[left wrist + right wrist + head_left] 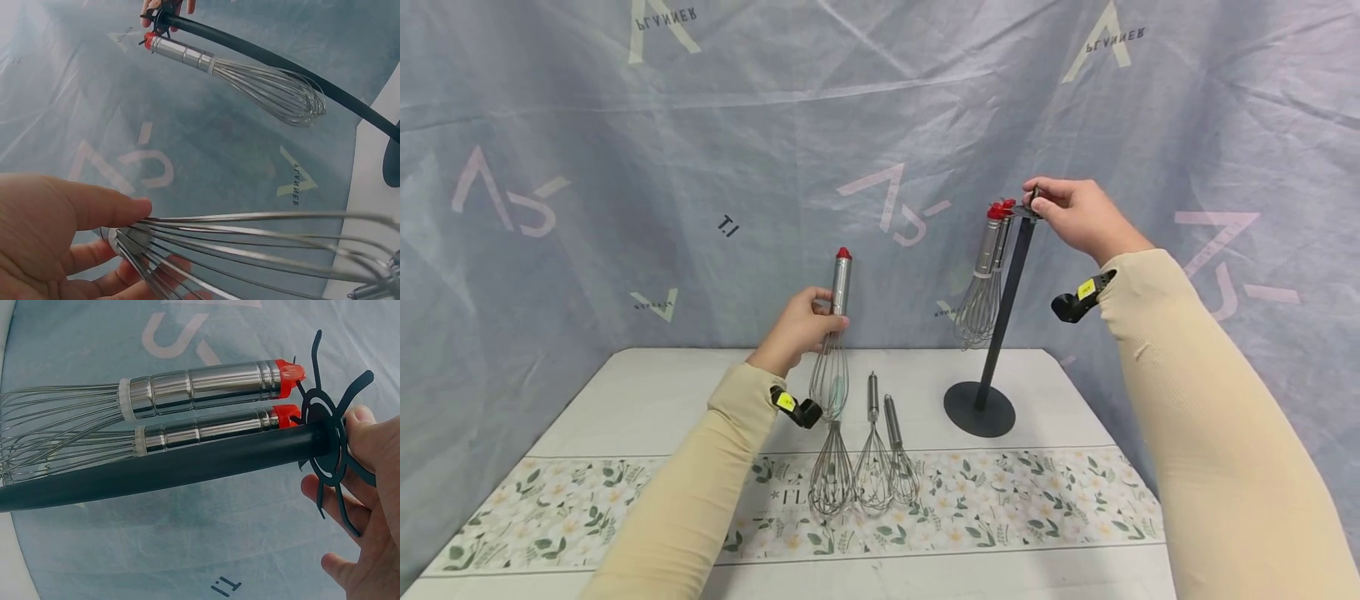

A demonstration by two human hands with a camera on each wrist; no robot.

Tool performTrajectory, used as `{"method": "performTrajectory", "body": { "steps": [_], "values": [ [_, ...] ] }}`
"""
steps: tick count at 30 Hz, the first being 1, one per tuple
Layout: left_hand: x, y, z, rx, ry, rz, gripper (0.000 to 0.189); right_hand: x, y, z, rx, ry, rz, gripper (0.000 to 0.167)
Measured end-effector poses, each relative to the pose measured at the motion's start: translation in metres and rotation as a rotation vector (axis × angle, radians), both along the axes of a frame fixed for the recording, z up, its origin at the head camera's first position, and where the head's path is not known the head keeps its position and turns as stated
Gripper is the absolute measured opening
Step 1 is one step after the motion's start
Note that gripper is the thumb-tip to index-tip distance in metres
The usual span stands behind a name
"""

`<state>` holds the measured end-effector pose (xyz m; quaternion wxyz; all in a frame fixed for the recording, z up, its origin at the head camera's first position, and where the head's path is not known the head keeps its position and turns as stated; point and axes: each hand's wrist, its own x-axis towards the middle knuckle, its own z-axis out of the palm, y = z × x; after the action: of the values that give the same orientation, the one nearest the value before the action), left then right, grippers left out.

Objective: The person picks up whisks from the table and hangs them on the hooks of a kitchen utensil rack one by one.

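The left hand (801,327) curls thumb and fingers around a red-capped steel whisk (842,279), held upright; at its five o'clock, three all-steel whisks (873,402) lie on the white, flower-banded table (658,400). Two red-capped steel whisks (988,250) (overlapping) hang at eight o'clock from the right hand (1078,215) — its fingers pinch the top of their black metal stand (1009,300).

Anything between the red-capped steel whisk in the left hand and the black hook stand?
Yes, likely: two hanging red-capped steel whisks on the left side of the stand. The right hand grips its top from the right. Nothing else visible blocks the whisk in the left hand.
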<state>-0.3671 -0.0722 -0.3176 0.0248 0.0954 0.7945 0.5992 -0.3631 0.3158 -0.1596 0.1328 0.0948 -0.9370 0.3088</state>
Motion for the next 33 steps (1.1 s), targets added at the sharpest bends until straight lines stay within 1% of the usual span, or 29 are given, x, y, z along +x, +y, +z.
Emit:
{"method": "performTrajectory", "body": {
  "steps": [4,9,15,18,22,25,33],
  "values": [
    [-0.001,0.010,0.011,0.002,0.016,0.003,0.050,0.000,0.000,0.000,0.000,0.003,-0.006,0.049],
    [-0.003,0.022,0.023,-0.028,0.031,-0.023,0.050,0.000,-0.001,-0.001,-0.011,-0.001,-0.012,0.049],
    [-0.005,0.037,0.039,-0.073,0.074,-0.043,0.050,-0.001,-0.001,0.000,-0.030,-0.018,-0.016,0.049],
    [-0.006,0.046,0.048,-0.082,0.096,-0.056,0.049,-0.001,-0.001,0.000,-0.036,-0.024,-0.018,0.050],
    [-0.006,0.058,0.060,-0.106,0.142,-0.066,0.046,-0.001,-0.002,0.000,-0.048,-0.032,-0.018,0.050],
    [-0.007,0.065,0.066,-0.141,0.183,-0.069,0.045,0.000,-0.003,0.000,-0.049,-0.030,-0.022,0.050],
    [-0.005,0.080,0.079,-0.235,0.287,-0.049,0.044,0.000,-0.010,0.003,-0.041,-0.018,-0.016,0.049]
  ]
}}
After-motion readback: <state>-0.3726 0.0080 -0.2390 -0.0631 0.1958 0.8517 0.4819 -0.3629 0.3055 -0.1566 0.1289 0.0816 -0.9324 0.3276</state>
